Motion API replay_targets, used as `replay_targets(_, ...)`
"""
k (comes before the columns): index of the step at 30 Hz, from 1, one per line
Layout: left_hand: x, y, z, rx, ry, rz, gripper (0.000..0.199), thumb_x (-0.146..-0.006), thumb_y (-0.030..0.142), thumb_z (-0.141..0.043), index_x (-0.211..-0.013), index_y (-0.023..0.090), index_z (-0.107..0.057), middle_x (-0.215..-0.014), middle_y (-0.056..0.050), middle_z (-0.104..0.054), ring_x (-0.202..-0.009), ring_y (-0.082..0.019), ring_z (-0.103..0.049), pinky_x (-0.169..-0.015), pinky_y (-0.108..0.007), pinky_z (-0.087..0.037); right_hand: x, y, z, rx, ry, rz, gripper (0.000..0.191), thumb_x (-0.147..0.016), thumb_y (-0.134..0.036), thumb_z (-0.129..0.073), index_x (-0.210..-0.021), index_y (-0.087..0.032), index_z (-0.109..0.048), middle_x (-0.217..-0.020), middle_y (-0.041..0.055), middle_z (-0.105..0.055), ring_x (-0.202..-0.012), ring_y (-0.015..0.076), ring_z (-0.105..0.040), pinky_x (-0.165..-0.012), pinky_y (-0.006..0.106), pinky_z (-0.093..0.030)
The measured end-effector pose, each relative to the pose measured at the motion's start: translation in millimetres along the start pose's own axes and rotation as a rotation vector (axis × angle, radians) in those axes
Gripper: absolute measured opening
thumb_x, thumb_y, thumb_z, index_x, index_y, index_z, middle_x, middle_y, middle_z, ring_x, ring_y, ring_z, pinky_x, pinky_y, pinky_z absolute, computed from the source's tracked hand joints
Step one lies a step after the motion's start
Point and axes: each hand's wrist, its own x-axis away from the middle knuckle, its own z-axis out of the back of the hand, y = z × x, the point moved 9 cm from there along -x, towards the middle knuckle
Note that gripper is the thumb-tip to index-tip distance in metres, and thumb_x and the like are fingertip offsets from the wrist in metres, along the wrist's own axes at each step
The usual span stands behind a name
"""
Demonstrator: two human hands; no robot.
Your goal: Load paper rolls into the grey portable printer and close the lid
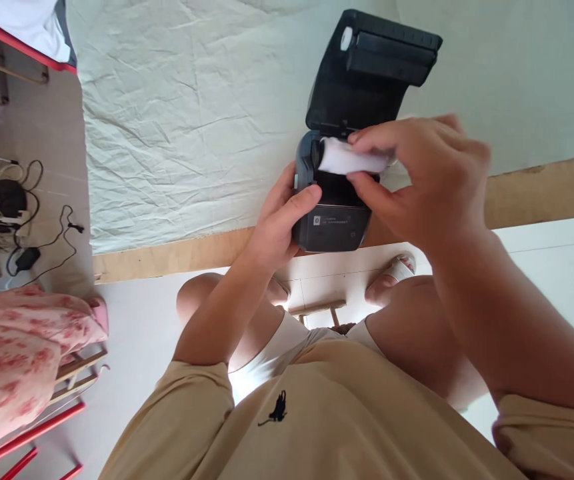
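A black portable label printer (pixel 335 230) is held at the table's front edge, its lid (pixel 354 93) swung up and back. My left hand (pixel 281 217) grips the printer's left side, thumb resting on the body's top edge. Between the thumb and fingers of my right hand (pixel 427 177) is a white paper roll (pixel 349 159). The roll sits over the printer's open compartment, its left end inside near the compartment wall. My right fingers cover its right end, so I cannot tell whether it is seated there.
A wrinkled pale green cloth (pixel 187 120) covers the table, with a bare wooden edge (pixel 177 253) facing me. Cables and a black adapter (pixel 27 259) lie to the left. Pink floral fabric (pixel 11 347) hangs over a wooden frame at lower left.
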Motion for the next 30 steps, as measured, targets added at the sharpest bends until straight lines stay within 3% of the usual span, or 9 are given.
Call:
replay_targets(4,2,1,-0.7,-0.010,0.008,0.033,0.044,-0.098,0.056,-0.089,-0.128,0.028,-0.074,-0.112,-0.002,-0.088,-0.094,-0.023,-0.089,-0.071,-0.031,-0.070,-1,12,-7,-0.007,-0.064,0.003,0.030,-0.091,-0.003,-0.069,-0.100,-0.032,-0.068,-0.102,-0.0077,-0.089,-0.088,0.0222,-0.086,-0.081,0.042,-0.060)
replay_targets(9,1,0,-1.6,0.000,0.007,0.027,0.044,-0.099,0.060,-0.087,-0.126,0.027,-0.074,-0.104,-0.002,-0.087,-0.091,-0.022,-0.087,-0.070,-0.030,-0.069,0,0,8,-0.010,0.055,0.085,0.032,-0.091,-0.004,-0.067,-0.110,-0.031,-0.069,-0.086,-0.0098,-0.084,-0.070,0.0175,-0.080,-0.075,0.040,-0.058)
replay_targets(14,-2,1,-1.8,0.059,0.036,-0.015,0.035,-0.106,0.060,-0.073,-0.115,0.026,-0.076,-0.122,-0.006,-0.088,-0.145,-0.032,-0.080,-0.106,-0.040,-0.073,2,-12,16,-0.088,0.123,0.072,0.027,-0.096,-0.008,-0.068,-0.106,-0.033,-0.069,-0.080,-0.0123,-0.080,-0.061,0.0158,-0.072,-0.069,0.039,-0.052)
replay_targets(16,-2,0,-1.7,0.056,0.041,-0.011,0.036,-0.105,0.061,-0.075,-0.117,0.027,-0.075,-0.127,-0.007,-0.088,-0.151,-0.034,-0.076,-0.110,-0.041,-0.073,4,-12,16,-0.108,0.106,0.030,0.027,-0.096,-0.008,-0.069,-0.105,-0.034,-0.071,-0.082,-0.0110,-0.081,-0.063,0.0167,-0.071,-0.071,0.040,-0.053)
replay_targets(20,2,3,-0.3,0.024,0.015,-0.035,0.044,-0.103,0.064,-0.079,-0.129,0.030,-0.072,-0.121,-0.005,-0.087,-0.132,-0.032,-0.085,-0.096,-0.039,-0.073,10,-24,10,-0.149,0.049,0.082,0.022,-0.097,-0.012,-0.072,-0.100,-0.033,-0.071,-0.080,-0.0087,-0.081,-0.068,0.0182,-0.073,-0.069,0.041,-0.051)
replay_targets(22,4,5,0.9,-0.018,0.001,-0.054,0.046,-0.101,0.058,-0.086,-0.135,0.033,-0.070,-0.124,-0.003,-0.086,-0.123,-0.029,-0.086,-0.094,-0.036,-0.072,13,-27,4,-0.172,-0.013,0.101,0.016,-0.099,-0.018,-0.073,-0.101,-0.034,-0.071,-0.081,-0.0075,-0.080,-0.073,0.0194,-0.077,-0.071,0.041,-0.052)
replay_targets(24,5,6,3.1,-0.063,0.002,-0.068,0.054,-0.095,0.050,-0.094,-0.140,0.035,-0.069,-0.131,-0.001,-0.084,-0.122,-0.027,-0.085,-0.097,-0.034,-0.071,13,-21,6,-0.216,0.012,0.066,0.011,-0.102,-0.024,-0.072,-0.105,-0.035,-0.071,-0.082,-0.0055,-0.080,-0.076,0.0204,-0.078,-0.075,0.042,-0.055)
replay_targets(27,5,4,6.6,-0.127,0.017,-0.062,0.075,-0.085,0.045,-0.102,-0.149,0.036,-0.065,-0.133,-0.002,-0.083,-0.124,-0.029,-0.085,-0.099,-0.037,-0.072,11,3,21,-0.260,0.145,-0.046,0.020,-0.103,-0.023,-0.067,-0.118,-0.035,-0.074,-0.107,-0.0002,-0.084,-0.088,0.0221,-0.079,-0.077,0.042,-0.056)
replay_targets(30,4,1,8.6,-0.155,0.033,-0.039,0.088,-0.078,0.045,-0.105,-0.153,0.035,-0.062,-0.138,-0.005,-0.082,-0.128,-0.034,-0.084,-0.099,-0.041,-0.073,7,24,19,-0.233,0.034,-0.189,0.053,-0.102,-0.016,-0.064,-0.148,-0.043,-0.067,-0.150,0.0027,-0.074,-0.097,0.0203,-0.079,-0.079,0.040,-0.056)
